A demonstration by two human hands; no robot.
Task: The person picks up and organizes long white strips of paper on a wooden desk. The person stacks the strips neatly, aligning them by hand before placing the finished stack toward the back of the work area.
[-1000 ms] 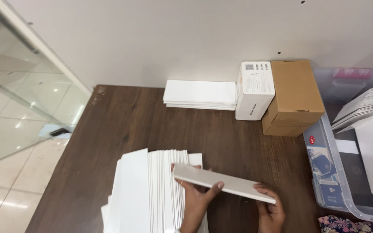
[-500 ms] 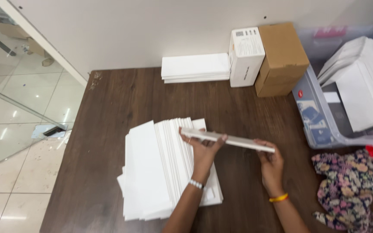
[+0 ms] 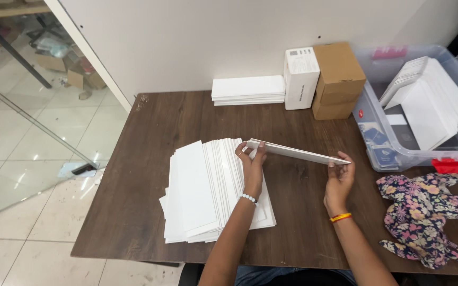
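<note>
Your left hand [image 3: 251,168] pinches one end of a long, flat white rectangular card sleeve [image 3: 297,153], thumb on top and fingers beneath. Your right hand [image 3: 338,179] closes on the other end, fingertips just under the corner. The sleeve hangs above the dark brown wooden table [image 3: 133,212], between your hands, seen nearly edge-on and tilting slightly down toward your right.

It looks light and fairly stiff: it spans the gap without sagging. Thin card like this will likely crease if you squeeze mid-length, so the two short ends are the sound places to grip. The smooth white face may be a little slippery.

Just left of your left hand, partly under your wrist, lies a fanned pile of similar white flat sleeves [image 3: 208,190]. Beyond your hands, by the wall, sit a neat low stack of white sleeves [image 3: 248,90], an upright white carton [image 3: 300,78] and a plain brown cardboard box [image 3: 338,79]. Right of your right hand stands a clear plastic tub [image 3: 377,137] holding more white pieces, with a flowered cloth [image 3: 425,212] nearer you.

Whether the sleeve is hollow or filled cannot be told. The tub's far side is cut off, and its small blue contents are hard to make out.
</note>
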